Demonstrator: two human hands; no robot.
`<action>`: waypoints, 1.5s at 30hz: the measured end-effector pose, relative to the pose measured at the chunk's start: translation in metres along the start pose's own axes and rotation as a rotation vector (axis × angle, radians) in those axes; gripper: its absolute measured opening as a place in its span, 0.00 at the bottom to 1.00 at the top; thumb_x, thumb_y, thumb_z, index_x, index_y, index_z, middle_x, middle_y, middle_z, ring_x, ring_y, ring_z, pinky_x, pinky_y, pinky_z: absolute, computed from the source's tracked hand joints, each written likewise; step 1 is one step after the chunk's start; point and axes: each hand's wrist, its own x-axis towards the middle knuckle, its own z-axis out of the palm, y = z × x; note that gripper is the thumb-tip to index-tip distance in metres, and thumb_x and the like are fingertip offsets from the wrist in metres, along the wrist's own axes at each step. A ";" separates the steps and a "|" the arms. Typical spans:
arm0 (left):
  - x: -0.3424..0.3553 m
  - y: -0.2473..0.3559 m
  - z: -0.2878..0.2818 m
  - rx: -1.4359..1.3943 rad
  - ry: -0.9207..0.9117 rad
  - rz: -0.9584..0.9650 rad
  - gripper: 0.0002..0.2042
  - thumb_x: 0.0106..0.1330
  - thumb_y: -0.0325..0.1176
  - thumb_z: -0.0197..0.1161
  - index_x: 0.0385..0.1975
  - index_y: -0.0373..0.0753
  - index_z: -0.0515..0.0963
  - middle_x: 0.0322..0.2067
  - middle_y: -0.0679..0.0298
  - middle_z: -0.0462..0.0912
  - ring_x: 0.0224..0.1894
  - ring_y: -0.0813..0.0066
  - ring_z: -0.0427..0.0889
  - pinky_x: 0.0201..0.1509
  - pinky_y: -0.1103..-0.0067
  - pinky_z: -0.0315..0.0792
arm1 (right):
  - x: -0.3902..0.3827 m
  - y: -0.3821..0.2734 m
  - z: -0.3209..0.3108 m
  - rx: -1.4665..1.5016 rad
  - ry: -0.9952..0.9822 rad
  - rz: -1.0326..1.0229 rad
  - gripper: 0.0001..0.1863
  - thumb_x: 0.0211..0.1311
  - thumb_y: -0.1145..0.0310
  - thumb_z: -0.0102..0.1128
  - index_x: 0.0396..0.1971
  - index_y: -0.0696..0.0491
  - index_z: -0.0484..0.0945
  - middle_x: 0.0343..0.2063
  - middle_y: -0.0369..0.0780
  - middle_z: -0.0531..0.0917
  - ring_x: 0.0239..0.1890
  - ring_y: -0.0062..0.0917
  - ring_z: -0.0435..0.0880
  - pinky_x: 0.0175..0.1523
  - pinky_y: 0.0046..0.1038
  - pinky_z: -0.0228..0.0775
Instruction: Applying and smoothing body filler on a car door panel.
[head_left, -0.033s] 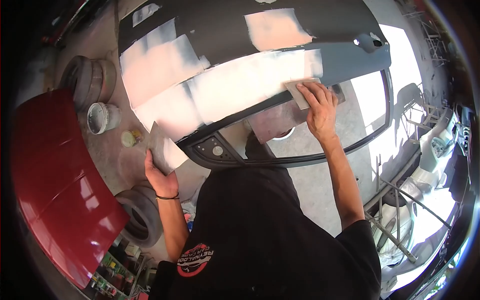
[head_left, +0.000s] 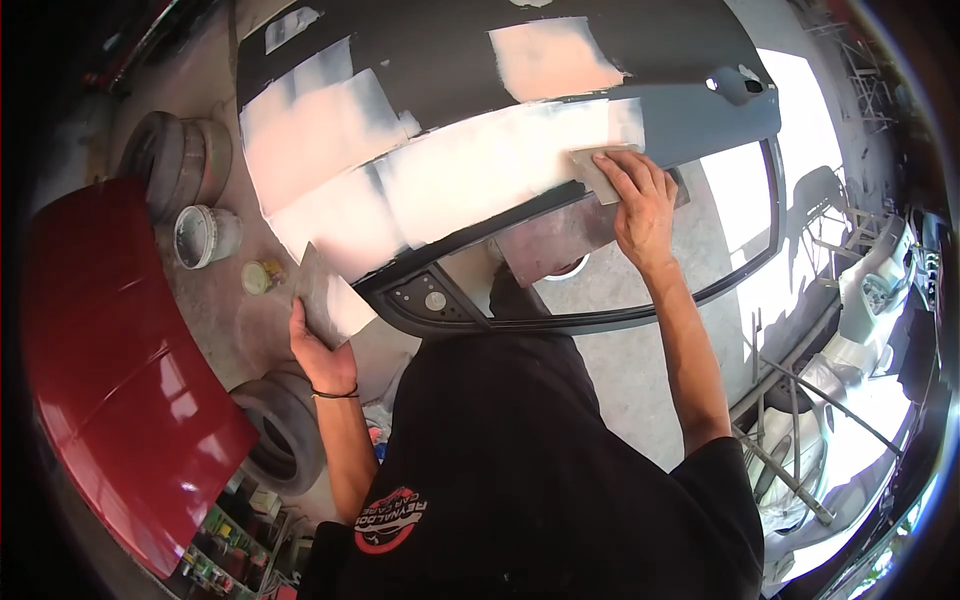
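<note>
A dark car door point(head_left: 440, 75) lies before me, its window frame toward my body. Broad pale patches of filler point(head_left: 490, 160) cover parts of its skin. My right hand point(head_left: 647, 215) is closed on a flat, greyish filler spreader point(head_left: 594, 178), pressed at the edge of the long pale patch beside the window opening. My left hand point(head_left: 325, 362) grips a thin, flat, grey plate point(head_left: 330, 298), tilted near the door's left corner. Its fingers are partly hidden behind the plate.
A red car hood point(head_left: 130, 370) stands at the left. Tires point(head_left: 280, 430), a white bucket point(head_left: 205, 237) and a small yellowish can point(head_left: 262, 277) sit on the floor nearby. Metal stands point(head_left: 790, 440) and pale bumper-like parts point(head_left: 850, 360) are at the right.
My right hand and the spreader have shifted slightly away from me, farther onto the pale patch. The left hand and plate look unmoved.
</note>
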 end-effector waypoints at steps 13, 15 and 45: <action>-0.018 -0.013 -0.032 -0.003 0.025 -0.036 0.20 0.87 0.44 0.61 0.67 0.36 0.82 0.64 0.61 0.89 0.65 0.62 0.88 0.74 0.63 0.78 | 0.035 0.009 0.020 0.010 -0.065 -0.068 0.34 0.71 0.82 0.57 0.72 0.37 0.85 0.67 0.36 0.85 0.73 0.41 0.79 0.77 0.51 0.69; -0.034 -0.018 -0.035 -0.017 0.053 -0.010 0.20 0.87 0.44 0.61 0.67 0.36 0.82 0.64 0.61 0.89 0.65 0.62 0.88 0.75 0.63 0.78 | 0.003 0.007 0.021 0.027 -0.058 -0.070 0.36 0.68 0.83 0.58 0.72 0.37 0.85 0.67 0.37 0.85 0.73 0.41 0.78 0.76 0.50 0.69; -0.070 -0.230 0.097 -0.107 -0.201 -0.266 0.21 0.85 0.48 0.61 0.65 0.40 0.84 0.61 0.63 0.90 0.65 0.61 0.88 0.74 0.61 0.77 | 0.047 0.045 0.024 0.077 0.002 -0.165 0.34 0.66 0.79 0.61 0.72 0.42 0.83 0.70 0.37 0.82 0.74 0.42 0.77 0.77 0.58 0.66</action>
